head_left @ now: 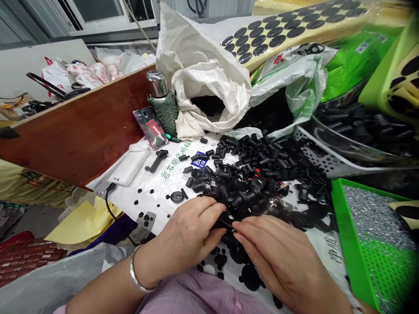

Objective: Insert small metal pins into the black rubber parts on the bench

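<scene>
Left hand (191, 233) and right hand (278, 257) bent close together at the edge of heaped black plastic parts (252, 183), pinching a small black piece (225, 221) between them.

A window (88, 11) with a white frame is set in a grey wall (16, 24) at the upper left of the frame, and pale light is admitted through it. Below it, a white board (39, 61) is stood upright. White plastic bags (101, 69) are heaped behind a reddish-brown wooden panel (75, 131). At the lower left, the floor (22, 218) is partly covered by yellow paper (83, 222) and a red woven mat (26, 257).
</scene>
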Tool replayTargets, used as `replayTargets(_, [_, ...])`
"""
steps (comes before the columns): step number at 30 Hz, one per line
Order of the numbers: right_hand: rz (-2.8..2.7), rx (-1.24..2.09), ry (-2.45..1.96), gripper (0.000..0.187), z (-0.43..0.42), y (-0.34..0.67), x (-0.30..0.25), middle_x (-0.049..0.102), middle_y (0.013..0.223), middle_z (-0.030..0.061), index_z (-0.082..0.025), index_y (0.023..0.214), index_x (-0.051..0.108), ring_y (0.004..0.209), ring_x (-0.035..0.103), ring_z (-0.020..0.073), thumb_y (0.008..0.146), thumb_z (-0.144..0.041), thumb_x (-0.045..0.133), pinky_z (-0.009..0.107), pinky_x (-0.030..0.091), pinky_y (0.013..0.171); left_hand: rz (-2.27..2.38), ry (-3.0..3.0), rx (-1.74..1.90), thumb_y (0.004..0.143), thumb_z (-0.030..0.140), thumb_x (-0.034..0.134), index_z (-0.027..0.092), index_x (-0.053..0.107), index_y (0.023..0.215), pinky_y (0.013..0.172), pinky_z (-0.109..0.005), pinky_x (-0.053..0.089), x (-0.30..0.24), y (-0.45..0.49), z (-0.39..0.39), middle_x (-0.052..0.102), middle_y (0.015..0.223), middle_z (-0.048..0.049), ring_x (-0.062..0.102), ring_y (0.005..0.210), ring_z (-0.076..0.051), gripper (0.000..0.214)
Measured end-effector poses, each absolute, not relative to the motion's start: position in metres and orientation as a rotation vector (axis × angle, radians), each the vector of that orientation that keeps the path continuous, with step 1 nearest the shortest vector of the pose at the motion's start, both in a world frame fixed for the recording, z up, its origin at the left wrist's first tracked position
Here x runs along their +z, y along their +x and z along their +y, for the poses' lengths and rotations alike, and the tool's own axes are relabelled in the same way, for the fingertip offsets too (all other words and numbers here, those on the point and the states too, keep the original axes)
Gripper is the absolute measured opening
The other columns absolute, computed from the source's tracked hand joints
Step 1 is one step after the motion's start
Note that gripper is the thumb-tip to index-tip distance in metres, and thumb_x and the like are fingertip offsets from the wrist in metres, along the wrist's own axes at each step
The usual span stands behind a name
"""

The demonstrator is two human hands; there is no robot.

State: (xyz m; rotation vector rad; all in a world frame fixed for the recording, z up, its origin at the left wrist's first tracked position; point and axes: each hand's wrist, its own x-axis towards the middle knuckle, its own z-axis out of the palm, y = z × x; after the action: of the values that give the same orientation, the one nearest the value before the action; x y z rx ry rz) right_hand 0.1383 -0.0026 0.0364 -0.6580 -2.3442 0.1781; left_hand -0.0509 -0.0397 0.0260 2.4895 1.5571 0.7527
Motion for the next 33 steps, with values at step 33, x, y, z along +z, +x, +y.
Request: replayTargets(33, [-2.408, 0.518, -0.765, 0.035, 0.009, 0.143, 0.022, 0.052, 0.112, 0.0136, -0.012, 0.116, 0.048, 0.098, 0.054, 0.0201, 0.085, -0.029, 0.051, 0.034, 0.051, 0.078, 1.266, 2.09, 0.951, 0.086, 0.009, 0.043, 0.018, 0.05, 0.119, 0.064, -0.023, 0.048, -0.001, -0.047, -0.028, 0.066, 0.086, -0.0046, 0.062, 0.071, -0.013, 0.035])
